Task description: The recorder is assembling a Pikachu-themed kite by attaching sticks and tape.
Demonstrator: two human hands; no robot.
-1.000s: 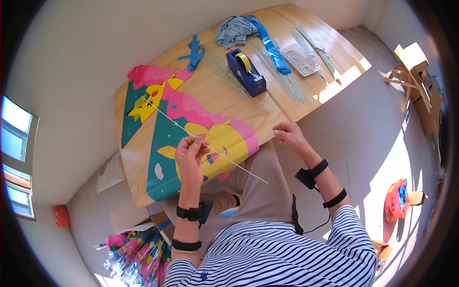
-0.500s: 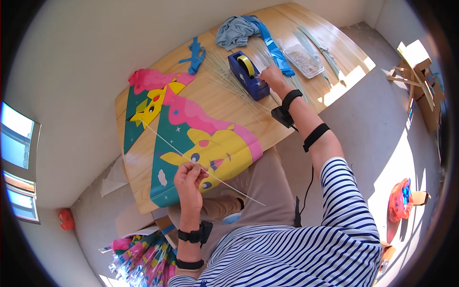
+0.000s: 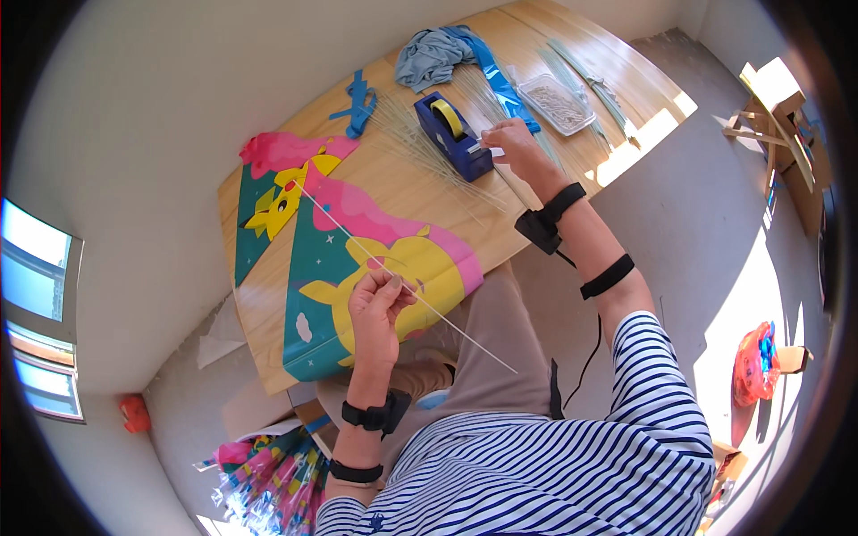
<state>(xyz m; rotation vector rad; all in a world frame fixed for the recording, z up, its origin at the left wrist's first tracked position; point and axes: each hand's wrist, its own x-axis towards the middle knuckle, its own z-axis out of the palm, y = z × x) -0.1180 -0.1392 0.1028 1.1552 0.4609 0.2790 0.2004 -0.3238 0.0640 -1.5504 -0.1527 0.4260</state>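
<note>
Both hands are sitting differently from half a second ago: the right hand (image 3: 517,147) is easing back slightly from the cutting end of the blue tape dispenser (image 3: 453,147), and the left hand (image 3: 375,308) is carrying its thin white rod (image 3: 456,327) a little farther up. Watching from afar, I am seeing the left thumb and fingers pinching the rod near its middle, above the yellow, green and pink sheet (image 3: 349,277) that is lying along the near side of the wooden table (image 3: 384,174). The right fingertips are gripping a short pale strip (image 3: 498,153) — tape, I am judging — but I am unable to tell whether it is joined to the dispenser. For a good pull, I am favouring a short, flat strip, with the fingers touching only one end so the adhesive is staying clean. I am also advising a light left pinch — the slender rod is looking easy to bend.
</note>
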